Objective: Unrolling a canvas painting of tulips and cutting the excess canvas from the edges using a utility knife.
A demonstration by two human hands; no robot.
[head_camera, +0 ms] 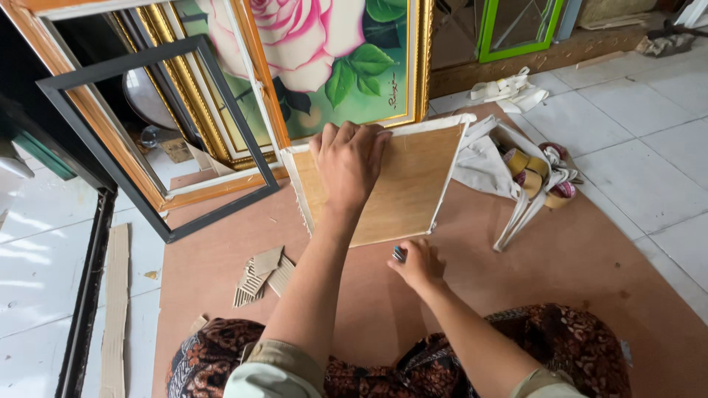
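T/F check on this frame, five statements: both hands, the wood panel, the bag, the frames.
1. The left hand lies flat on the wooden panel. True.
2. The right hand is empty. False: it holds a small object at the panel's near edge; what kind of object cannot be told.
3. The panel lies on a brown board spread over the tiled floor. True.
4. The cloth bag with tape rolls sits left of the panel. False: it lies to the right of it.
5. The rose painting has a black frame. False: its frame is gold; the black frame stands empty to the left.
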